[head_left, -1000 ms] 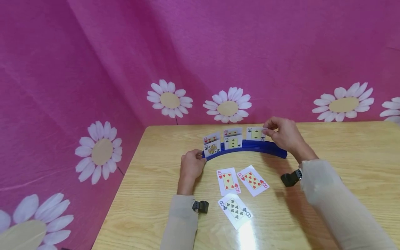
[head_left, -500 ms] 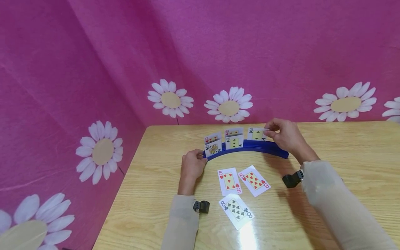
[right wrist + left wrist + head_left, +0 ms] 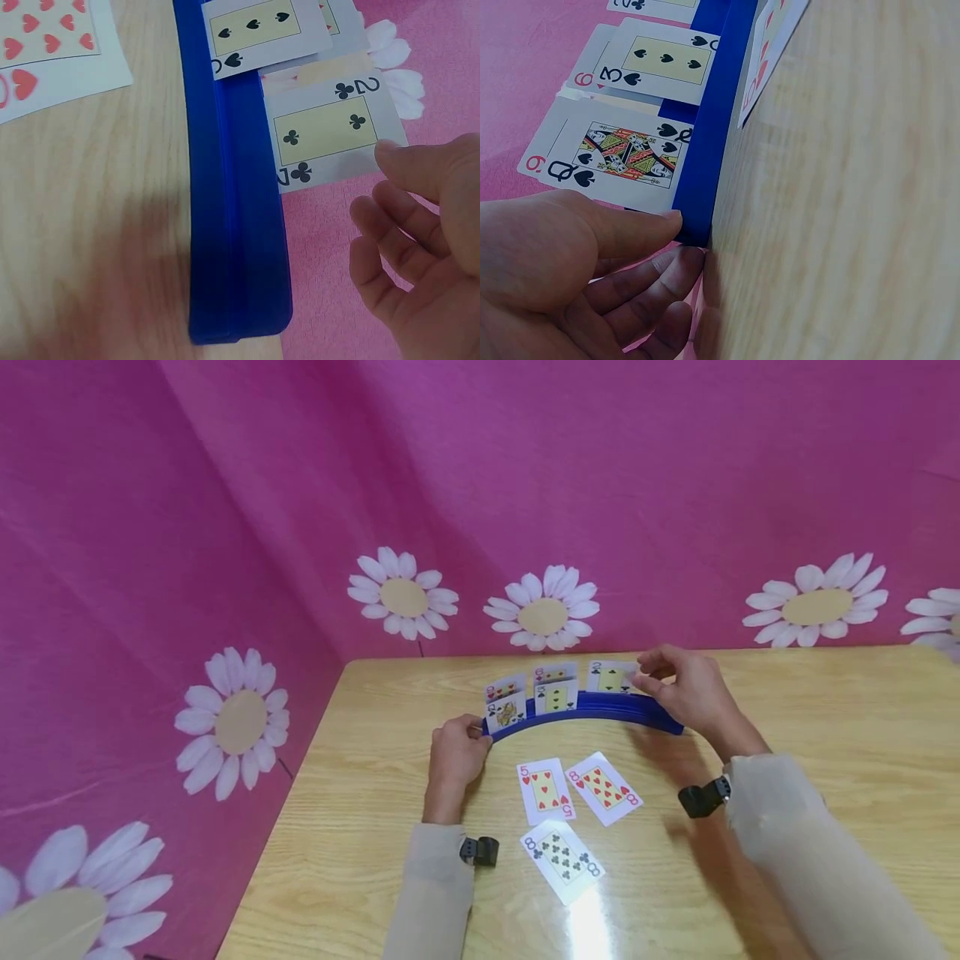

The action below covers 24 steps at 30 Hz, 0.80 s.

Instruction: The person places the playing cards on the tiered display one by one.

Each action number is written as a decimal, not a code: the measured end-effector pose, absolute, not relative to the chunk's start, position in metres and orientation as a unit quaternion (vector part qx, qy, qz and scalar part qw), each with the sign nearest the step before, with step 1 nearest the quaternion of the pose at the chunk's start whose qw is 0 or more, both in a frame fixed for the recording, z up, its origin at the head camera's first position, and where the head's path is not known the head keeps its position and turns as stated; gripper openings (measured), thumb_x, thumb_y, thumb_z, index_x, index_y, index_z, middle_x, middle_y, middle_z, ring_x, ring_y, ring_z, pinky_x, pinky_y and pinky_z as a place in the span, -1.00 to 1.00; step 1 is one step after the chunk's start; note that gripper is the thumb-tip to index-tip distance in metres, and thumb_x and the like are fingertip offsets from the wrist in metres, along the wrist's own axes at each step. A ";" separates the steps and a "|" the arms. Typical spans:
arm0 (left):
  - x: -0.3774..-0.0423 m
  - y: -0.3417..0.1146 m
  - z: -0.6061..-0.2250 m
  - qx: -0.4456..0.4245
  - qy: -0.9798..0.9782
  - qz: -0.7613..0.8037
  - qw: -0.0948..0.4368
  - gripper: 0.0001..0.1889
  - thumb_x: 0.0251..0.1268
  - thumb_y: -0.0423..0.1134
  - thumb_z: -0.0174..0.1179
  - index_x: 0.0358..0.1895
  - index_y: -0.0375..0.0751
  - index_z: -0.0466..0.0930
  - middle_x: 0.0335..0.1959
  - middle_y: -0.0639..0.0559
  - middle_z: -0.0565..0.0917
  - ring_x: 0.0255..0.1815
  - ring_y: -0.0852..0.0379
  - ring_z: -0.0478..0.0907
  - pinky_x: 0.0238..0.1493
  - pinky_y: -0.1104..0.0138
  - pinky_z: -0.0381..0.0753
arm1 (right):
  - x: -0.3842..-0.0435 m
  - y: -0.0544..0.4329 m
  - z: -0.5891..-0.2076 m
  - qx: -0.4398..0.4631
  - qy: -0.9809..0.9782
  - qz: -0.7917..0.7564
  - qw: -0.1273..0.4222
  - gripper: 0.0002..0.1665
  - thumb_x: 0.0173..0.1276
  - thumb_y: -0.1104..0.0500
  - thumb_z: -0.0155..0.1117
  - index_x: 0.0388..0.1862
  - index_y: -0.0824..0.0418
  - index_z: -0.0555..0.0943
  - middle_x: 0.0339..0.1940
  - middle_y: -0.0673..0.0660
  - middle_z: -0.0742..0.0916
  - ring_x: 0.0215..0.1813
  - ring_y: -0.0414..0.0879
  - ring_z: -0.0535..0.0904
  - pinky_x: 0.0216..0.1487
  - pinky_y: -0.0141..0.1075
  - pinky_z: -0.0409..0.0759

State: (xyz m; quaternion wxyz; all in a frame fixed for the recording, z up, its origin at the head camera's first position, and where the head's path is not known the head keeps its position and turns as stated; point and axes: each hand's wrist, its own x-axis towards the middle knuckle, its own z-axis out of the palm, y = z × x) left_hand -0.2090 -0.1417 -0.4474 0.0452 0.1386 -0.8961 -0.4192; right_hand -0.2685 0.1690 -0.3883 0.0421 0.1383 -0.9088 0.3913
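My left hand (image 3: 457,752) grips the left end of a curved blue card holder (image 3: 622,706), thumb on its front edge in the left wrist view. At the holder's right part, my right hand (image 3: 690,689) pinches the outer edge of a two of clubs (image 3: 326,131), thumb on its face. That card stands in the back slot. A queen of spades (image 3: 626,154) stands upright beside my left hand, a red card partly hidden behind it. Between these stands a three of spades (image 3: 664,60), in front of a red six of diamonds (image 3: 555,671).
Face up on the wooden table (image 3: 360,868), nearer me, lie a five of hearts (image 3: 545,791), an eight of hearts (image 3: 603,788) and an eight of clubs (image 3: 562,860). A pink cloth with daisies (image 3: 543,616) hangs behind the table and along its left side.
My right hand has shifted slightly to the right along the two of clubs. The left hand keeps its grip on the holder. The whole head view has shifted a little.
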 end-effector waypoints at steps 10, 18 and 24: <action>-0.210 -0.142 -0.448 0.138 -0.896 -0.419 0.047 -0.75 0.31 -0.37 0.31 0.03 -0.31 0.69 -0.24 -0.08 0.69 -0.24 0.03 0.58 -0.14 0.19 0.57 | -0.249 0.177 -0.397 0.152 -0.904 0.392 0.077 -0.70 0.38 0.16 0.38 -0.04 0.34 0.63 -0.16 0.27 0.73 -0.08 0.14 0.64 -0.08 0.01 0.57; -0.209 -0.142 -0.447 0.142 -0.896 -0.418 0.044 -0.73 0.31 -0.36 0.32 0.05 -0.29 0.69 -0.21 -0.09 0.69 -0.21 0.03 0.59 -0.11 0.19 0.58 | -0.235 0.177 -0.406 0.147 -0.905 0.395 0.052 -0.71 0.34 0.19 0.41 -0.05 0.33 0.65 -0.23 0.17 0.75 -0.17 0.05 0.62 -0.15 -0.19 0.51; -0.209 -0.140 -0.446 0.142 -0.897 -0.417 0.044 -0.74 0.31 -0.36 0.32 0.05 -0.30 0.69 -0.22 -0.10 0.69 -0.23 0.04 0.59 -0.15 0.20 0.58 | -0.224 0.176 -0.413 0.158 -0.904 0.394 0.045 -0.72 0.33 0.20 0.42 -0.06 0.34 0.66 -0.23 0.16 0.75 -0.16 0.04 0.61 -0.12 -0.13 0.52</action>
